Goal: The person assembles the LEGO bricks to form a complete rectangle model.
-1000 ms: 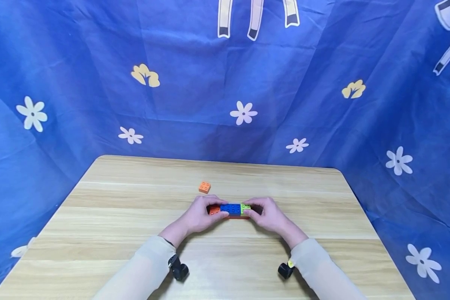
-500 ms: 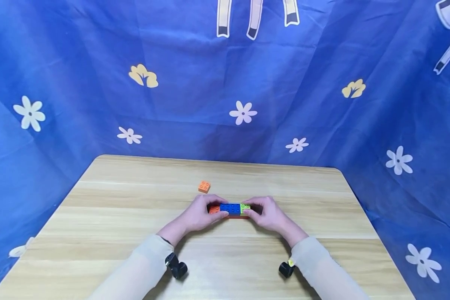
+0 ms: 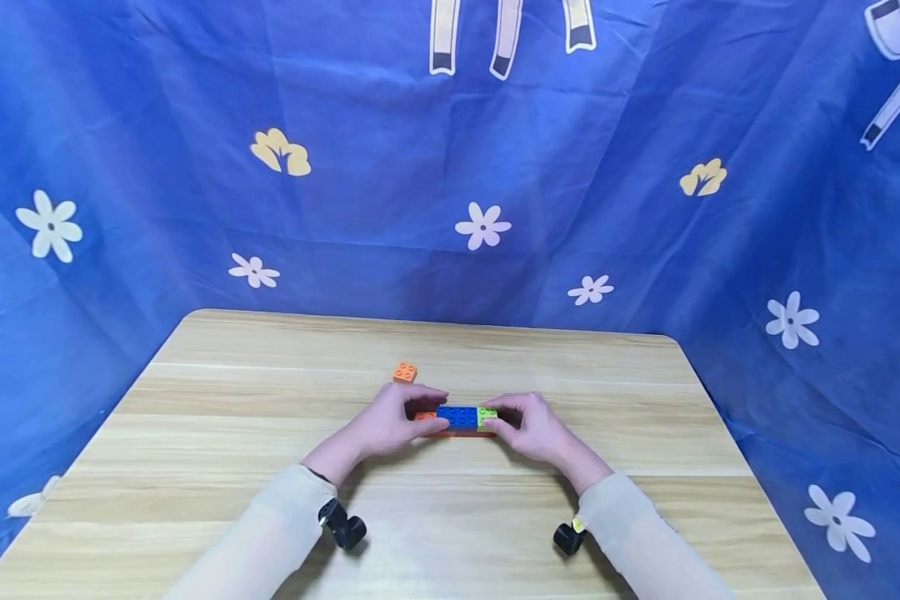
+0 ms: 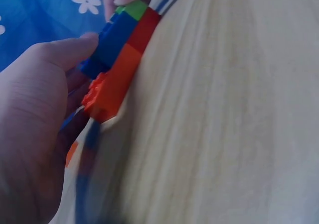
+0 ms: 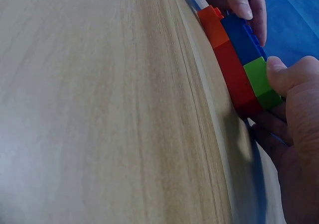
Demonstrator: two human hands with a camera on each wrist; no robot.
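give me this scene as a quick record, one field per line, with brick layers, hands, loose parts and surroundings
lower layer: orange base brick at left, red brick at right, end to end
upper layer: blue brick across their seam, green brick at right end
exposed studs: orange base brick's left end
left hand: around the blue brick's left part, contact unclear
right hand: pinches green brick
loose part: square orange brick, beyond left hand
surface: wood-grain table
backdrop: blue flowered cloth
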